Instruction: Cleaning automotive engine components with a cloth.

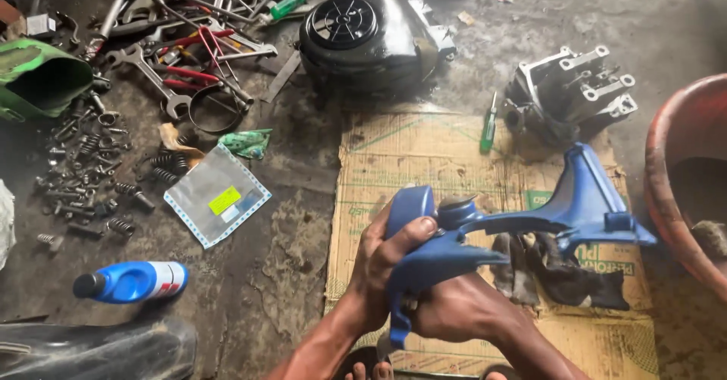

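Starting at nine o'clock, I see a green plastic housing point(36, 77) on the grimy concrete floor point(280, 274), with loose springs and bolts point(87, 179) scattered below it and a heap of spanners and pliers point(182, 39) at eleven. A clear packet with a yellow label point(217, 194) lies flat, and a blue bottle with a black cap point(130, 281) rests on its side at eight o'clock.

At centre, over the flattened cardboard point(424, 160), my left hand point(382, 262) is wrapped tight around the blue moulded panel point(522, 221), thumb pressed across its rounded end. My right hand point(447, 312) sits beneath, partly hidden; it seems to cup the panel's lower edge, though I cannot tell how firmly. The panel looks like painted plastic: light, stiff, smooth and probably slippery, with thin wings that could crack if twisted. I judge the thick rounded end the safest hold.

At twelve sits a glossy black engine cover point(371, 35), a green-handled screwdriver point(489, 126) at one, a greasy cylinder head point(572, 92) at two, dark rags point(568, 274) under the panel, and a red-brown tub point(685, 183) at three.
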